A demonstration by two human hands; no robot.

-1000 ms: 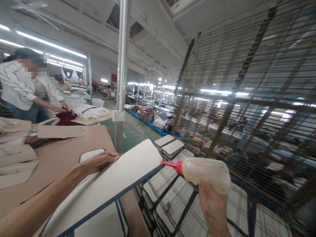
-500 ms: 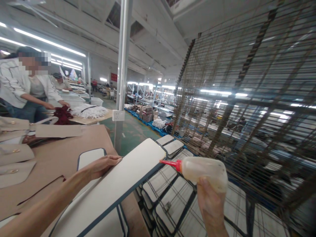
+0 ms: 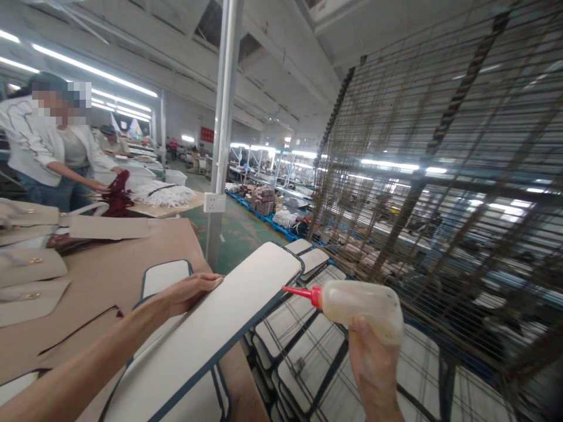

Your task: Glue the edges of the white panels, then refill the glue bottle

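My left hand is closed on the left edge of a long white panel with a dark blue border, its fingertips pinching the edge. The panel slants up and away from me over the table's right edge. In my right hand is a cloudy squeeze glue bottle with a red pointed nozzle. The bottle lies nearly level, its tip at the panel's right border just below the far corner. Whether the tip touches is hard to see. Another white panel with a dark border lies behind my left hand.
Bordered panels lie on a wire rack at the right, below a raised wire mesh. Beige pieces with metal fittings lie on the brown table. Beyond stand a metal post and a person handling dark red material.
The nozzle tip has moved a little along the panel's right border, away from the far corner. The view has shifted slightly. The person at the left has lifted the dark red material.
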